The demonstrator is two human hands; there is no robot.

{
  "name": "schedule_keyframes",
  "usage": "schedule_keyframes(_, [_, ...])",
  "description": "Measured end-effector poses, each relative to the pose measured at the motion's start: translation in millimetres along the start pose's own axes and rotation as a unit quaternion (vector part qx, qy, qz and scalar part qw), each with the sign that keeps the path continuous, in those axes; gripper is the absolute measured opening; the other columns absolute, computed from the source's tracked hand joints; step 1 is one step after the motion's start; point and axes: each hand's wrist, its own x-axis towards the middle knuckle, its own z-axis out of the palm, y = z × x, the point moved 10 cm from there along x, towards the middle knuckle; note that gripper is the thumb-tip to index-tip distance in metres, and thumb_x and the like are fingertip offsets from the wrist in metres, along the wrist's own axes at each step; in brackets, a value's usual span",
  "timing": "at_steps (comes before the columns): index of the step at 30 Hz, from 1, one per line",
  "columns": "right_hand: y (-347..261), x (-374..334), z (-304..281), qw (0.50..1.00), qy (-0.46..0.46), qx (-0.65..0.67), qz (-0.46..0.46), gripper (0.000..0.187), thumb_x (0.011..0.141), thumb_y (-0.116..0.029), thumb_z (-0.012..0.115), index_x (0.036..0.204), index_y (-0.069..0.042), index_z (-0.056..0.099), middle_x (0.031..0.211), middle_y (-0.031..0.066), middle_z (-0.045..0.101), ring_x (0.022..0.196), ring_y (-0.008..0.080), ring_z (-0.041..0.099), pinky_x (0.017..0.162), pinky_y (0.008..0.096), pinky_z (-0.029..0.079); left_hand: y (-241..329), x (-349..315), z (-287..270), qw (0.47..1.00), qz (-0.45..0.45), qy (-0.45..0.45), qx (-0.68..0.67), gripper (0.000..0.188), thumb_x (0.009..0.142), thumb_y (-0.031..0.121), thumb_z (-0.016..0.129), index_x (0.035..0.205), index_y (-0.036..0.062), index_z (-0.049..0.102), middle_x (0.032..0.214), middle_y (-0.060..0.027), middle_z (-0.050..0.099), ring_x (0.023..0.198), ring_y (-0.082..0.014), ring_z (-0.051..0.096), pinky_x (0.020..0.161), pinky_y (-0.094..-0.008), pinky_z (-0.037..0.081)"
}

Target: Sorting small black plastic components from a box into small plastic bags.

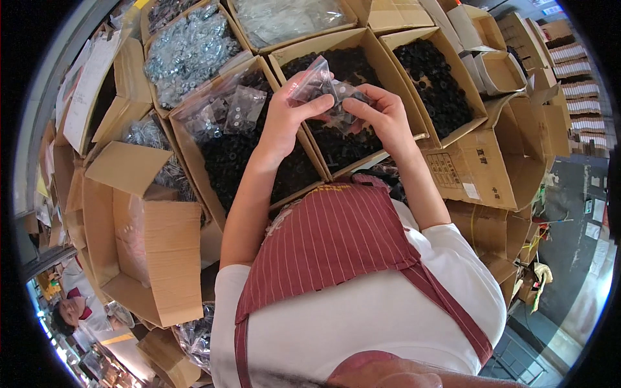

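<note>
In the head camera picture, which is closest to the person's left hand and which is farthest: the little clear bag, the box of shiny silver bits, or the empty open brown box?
Starting from the left hand:
1. The little clear bag, pinched in that hand, just above it.
2. The box of shiny silver bits, up and to the left.
3. The empty open brown box, down at the lower left, farthest.

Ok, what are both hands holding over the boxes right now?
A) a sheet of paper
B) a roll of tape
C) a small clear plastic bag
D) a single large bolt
C: the left hand and the right hand pinch a small clear plastic bag between them, above a cardboard box of black parts.
</note>
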Motion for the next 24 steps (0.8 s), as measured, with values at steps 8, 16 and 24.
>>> schedule_keyframes(8, [0, -6, -1, 0.995, -0.008, 0.101, 0.011, 0.041, 0.103, -0.037, 0.055, 0.114, 0.002, 0.064, 0.085, 0.0083, 0.070, 0.070, 0.0181, 0.070, 0.064, 0.0303, 0.058, 12, -3, -8, 0.997, 0.061, 0.049, -0.012, 0.041, 0.085, 0.003, 0.074, 0.124, 0.0011, 0.062, 0.107, -0.0038, 0.068, 0.094, -0.0135, 0.065, 0.080, -0.0292, 0.054])
schedule_keyframes(16, [-16, -6, 19, 0.994, -0.051, 0.101, -0.004, 0.028, 0.092, -0.002, 0.065, 0.119, 0.004, 0.062, 0.099, 0.0090, 0.070, 0.088, 0.0149, 0.068, 0.079, 0.0321, 0.061, 21, -6, -21, 0.994, 0.076, 0.077, 0.009, 0.041, 0.088, 0.003, 0.069, 0.128, -0.0003, 0.061, 0.109, -0.0054, 0.069, 0.093, -0.0136, 0.067, 0.079, -0.0270, 0.054])
schedule_keyframes(24, [-14, -5, 20, 0.987, -0.083, 0.136, -0.003, 0.033, 0.088, 0.002, 0.062, 0.121, 0.004, 0.060, 0.102, 0.0130, 0.071, 0.093, 0.0208, 0.070, 0.084, 0.0346, 0.060, 28, -6, -28, 0.992, 0.082, 0.088, -0.029, 0.035, 0.089, 0.006, 0.067, 0.124, -0.0018, 0.062, 0.106, -0.0079, 0.070, 0.089, -0.0160, 0.070, 0.074, -0.0287, 0.056])
